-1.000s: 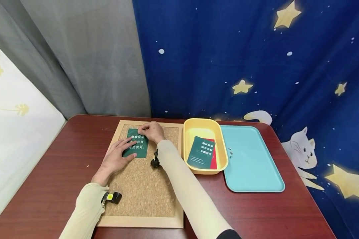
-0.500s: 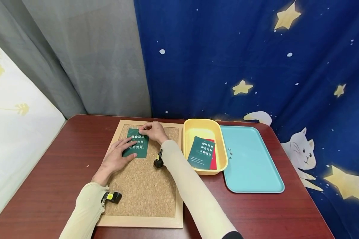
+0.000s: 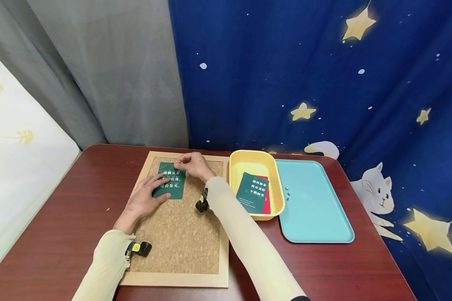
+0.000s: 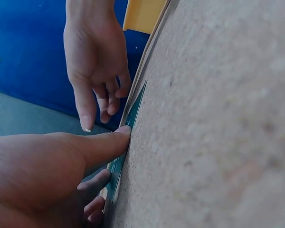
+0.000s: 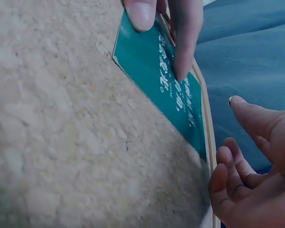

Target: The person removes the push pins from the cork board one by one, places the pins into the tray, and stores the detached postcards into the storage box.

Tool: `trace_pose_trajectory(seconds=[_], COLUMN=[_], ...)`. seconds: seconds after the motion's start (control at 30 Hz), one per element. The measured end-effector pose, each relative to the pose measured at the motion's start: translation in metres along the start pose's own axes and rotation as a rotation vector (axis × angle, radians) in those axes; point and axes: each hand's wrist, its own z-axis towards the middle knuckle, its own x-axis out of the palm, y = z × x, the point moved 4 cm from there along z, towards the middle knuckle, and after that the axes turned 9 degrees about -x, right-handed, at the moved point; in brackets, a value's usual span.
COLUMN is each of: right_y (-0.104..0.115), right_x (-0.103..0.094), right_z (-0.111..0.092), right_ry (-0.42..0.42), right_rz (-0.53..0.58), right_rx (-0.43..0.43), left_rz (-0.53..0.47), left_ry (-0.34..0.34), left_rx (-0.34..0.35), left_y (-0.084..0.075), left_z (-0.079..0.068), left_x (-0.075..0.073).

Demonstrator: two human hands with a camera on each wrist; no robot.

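A green card [image 3: 176, 192] with white printed characters lies on the upper part of a wood-framed cork board [image 3: 181, 238]. My left hand [image 3: 145, 197] rests on the card with fingers spread, its thumb near the card's lower edge. At the card's top edge is my right hand [image 3: 196, 166], thumb and forefinger brought together. A tiny silvery tack [image 5: 231, 101] shows at the right thumb tip in the right wrist view; most of it is hidden. The other right fingers are bent beside the board's frame.
Right of the board stands a yellow bin [image 3: 276, 205] holding another green card [image 3: 250, 196] over a red card [image 3: 266, 205]. A teal tray [image 3: 316, 205] lies farther right, with several small silvery tacks [image 3: 288, 194] near its left edge. Curtains hang behind the table.
My right wrist has shifted slightly rightward while its fingertips stay at the card's top edge. The left hand and card hold still on the board. The head view has turned slightly.
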Motion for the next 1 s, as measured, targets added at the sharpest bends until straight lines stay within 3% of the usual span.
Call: trace_pose_trajectory(seconds=[0.4,1.0], right_y=[0.015,0.03], right_x=[-0.022,-0.06], right_z=[-0.007,-0.032], right_ry=[-0.03,-0.122], right_rz=[0.018,0.031], right_rx=[-0.071,-0.048], left_rz=[-0.005,-0.005], left_ry=[0.005,0.014], left_rx=[-0.002,-0.001], left_y=[0.002,0.002], left_z=[0.002,0.0], left_x=[-0.002,0.001])
